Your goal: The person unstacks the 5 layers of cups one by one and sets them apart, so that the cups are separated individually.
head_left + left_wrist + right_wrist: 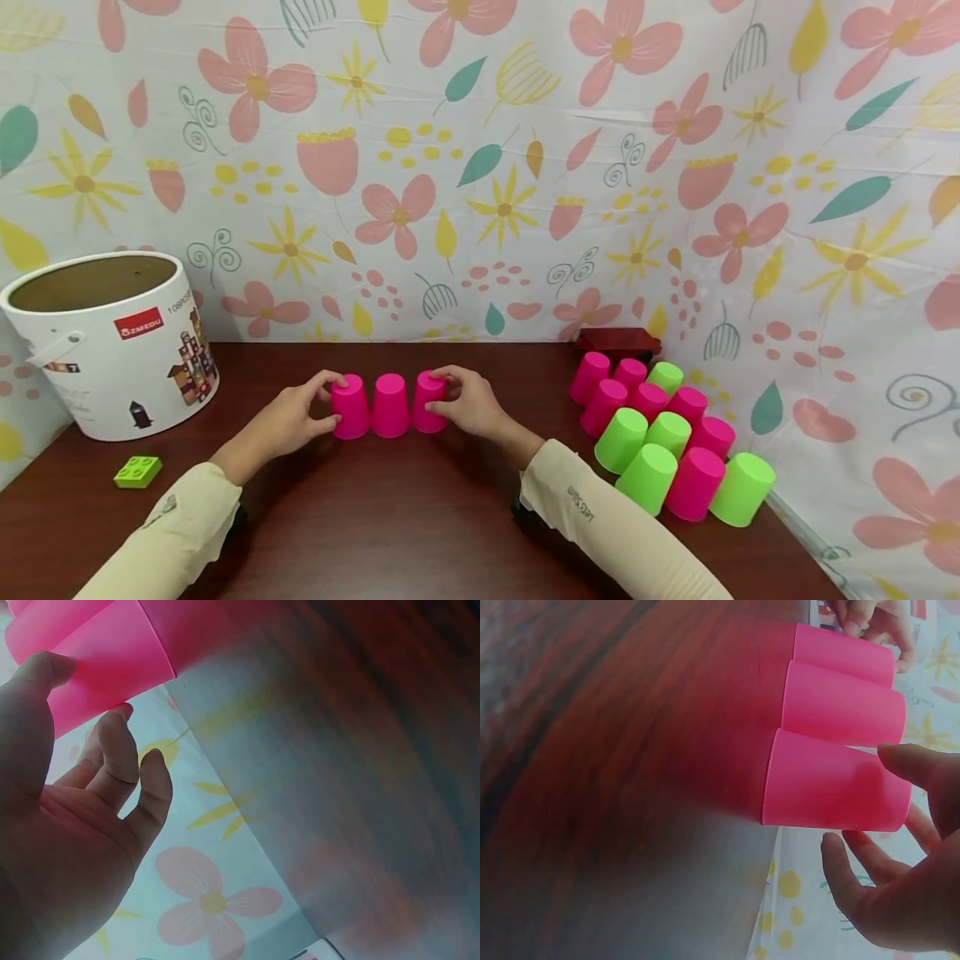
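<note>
Three pink cups stand upside down in a row at the middle of the table, close together. My left hand point(295, 422) grips the left pink cup point(351, 410) from its outer side, with the thumb in front, as the left wrist view also shows. At the other end of the row, the right pink cup point(426, 393) is held between the thumb and fingers of my right hand point(472, 406). The middle pink cup point(391, 407) stands between them, untouched. In the right wrist view, the held pink cup point(832, 784) is nearest.
Several upside-down pink and green cups point(648, 477) stand grouped at the right. Behind them lies a dark red object point(618, 340). A white bucket point(112, 358) stands at the left, with a green toy brick point(138, 472) before it. Flowered cloth point(480, 208) hangs behind the table point(390, 533).
</note>
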`<state>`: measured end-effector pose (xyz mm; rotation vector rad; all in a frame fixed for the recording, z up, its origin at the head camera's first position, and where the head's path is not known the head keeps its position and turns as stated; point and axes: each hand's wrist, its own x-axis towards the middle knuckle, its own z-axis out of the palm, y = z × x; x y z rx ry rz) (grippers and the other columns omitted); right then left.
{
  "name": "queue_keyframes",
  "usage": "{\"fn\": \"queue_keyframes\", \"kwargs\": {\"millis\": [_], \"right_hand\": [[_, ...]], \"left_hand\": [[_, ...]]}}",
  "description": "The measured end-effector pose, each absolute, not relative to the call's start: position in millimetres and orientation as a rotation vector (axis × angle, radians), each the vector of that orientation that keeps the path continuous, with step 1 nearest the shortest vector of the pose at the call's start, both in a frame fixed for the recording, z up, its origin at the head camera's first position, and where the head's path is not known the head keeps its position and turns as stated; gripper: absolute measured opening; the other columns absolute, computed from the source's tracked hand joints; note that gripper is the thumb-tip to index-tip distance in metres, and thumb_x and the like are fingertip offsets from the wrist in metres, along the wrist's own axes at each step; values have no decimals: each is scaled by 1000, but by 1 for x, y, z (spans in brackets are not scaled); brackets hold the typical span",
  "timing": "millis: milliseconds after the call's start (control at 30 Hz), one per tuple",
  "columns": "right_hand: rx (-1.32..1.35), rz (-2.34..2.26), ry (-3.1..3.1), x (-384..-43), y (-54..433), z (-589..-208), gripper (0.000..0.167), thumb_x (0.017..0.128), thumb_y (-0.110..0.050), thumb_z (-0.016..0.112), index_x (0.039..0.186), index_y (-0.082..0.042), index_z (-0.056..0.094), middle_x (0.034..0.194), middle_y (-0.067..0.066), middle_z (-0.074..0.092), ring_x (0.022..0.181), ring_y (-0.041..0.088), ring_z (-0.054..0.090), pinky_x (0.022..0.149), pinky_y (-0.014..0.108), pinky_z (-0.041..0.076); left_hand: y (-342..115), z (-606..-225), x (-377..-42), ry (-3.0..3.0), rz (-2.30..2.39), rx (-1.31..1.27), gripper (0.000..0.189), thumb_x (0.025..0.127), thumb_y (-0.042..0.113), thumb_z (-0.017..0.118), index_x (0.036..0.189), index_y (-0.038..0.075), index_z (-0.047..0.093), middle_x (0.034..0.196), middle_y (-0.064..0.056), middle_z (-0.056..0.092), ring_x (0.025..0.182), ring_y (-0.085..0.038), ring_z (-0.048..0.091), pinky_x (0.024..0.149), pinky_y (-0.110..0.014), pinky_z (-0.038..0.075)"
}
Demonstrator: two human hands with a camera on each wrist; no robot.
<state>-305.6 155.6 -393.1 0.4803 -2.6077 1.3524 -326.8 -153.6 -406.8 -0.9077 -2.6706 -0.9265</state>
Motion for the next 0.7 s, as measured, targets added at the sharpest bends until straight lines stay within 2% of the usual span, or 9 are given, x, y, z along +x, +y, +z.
{"fn": "queue_keyframes", "kwargs": {"millis": [267, 700], "right_hand": [[418, 1295, -2593, -305, 163, -398, 40, 83, -10, 81, 120, -10, 66, 109, 13, 69, 93, 31, 67, 75, 36, 56], [191, 1211, -2538, -313, 219, -389, 40, 83, -8, 80, 121, -9, 66, 115, 15, 68, 91, 32, 69, 78, 42, 57]], "left_hand": [[-152, -412, -326, -2675, -934, -928, 51, 84, 7, 77, 124, 16, 47, 93, -5, 67, 66, -12, 54, 62, -31, 44], [-156, -403, -325, -2672, -912, -917, 52, 83, 7, 79, 124, 16, 47, 93, -6, 67, 74, -14, 59, 66, -34, 46]]}}
